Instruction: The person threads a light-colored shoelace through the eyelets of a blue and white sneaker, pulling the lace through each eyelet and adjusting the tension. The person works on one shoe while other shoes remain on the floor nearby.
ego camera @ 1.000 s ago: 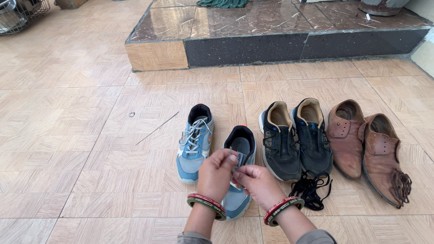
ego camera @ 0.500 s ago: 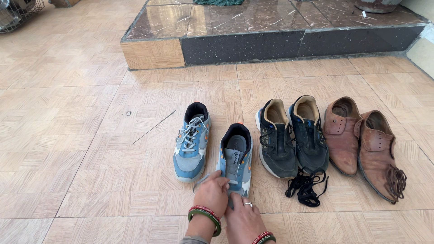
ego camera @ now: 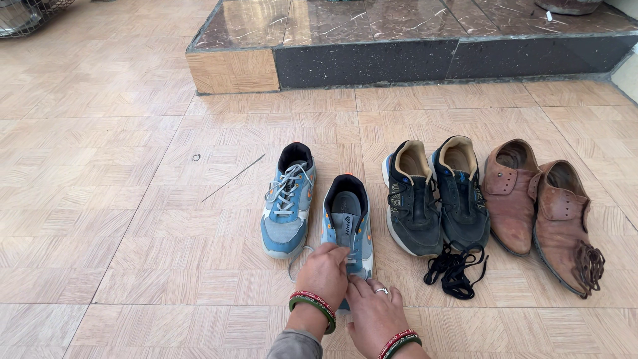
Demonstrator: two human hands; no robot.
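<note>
A blue sneaker without laces (ego camera: 347, 219) lies on the tiled floor, tongue up. Both of my hands are at its toe. My left hand (ego camera: 323, 272) is closed over the toe's left side, and a thin grey shoelace (ego camera: 294, 260) loops out from under it onto the floor. My right hand (ego camera: 372, 311), wearing a ring, lies over the toe's front and holds it down; its fingertips are hidden against my left hand. The matching laced blue sneaker (ego camera: 288, 199) stands just to the left.
To the right stand a pair of dark sneakers (ego camera: 435, 196) with a loose black lace (ego camera: 455, 269), then brown leather shoes (ego camera: 541, 209). A thin stick (ego camera: 232, 177) and a small ring (ego camera: 196, 157) lie on the floor. A raised stone step (ego camera: 412, 60) runs behind.
My hands dropped from above the sneaker's tongue down to its toe. The grey lace now trails on the floor at the left. The view tilted slightly.
</note>
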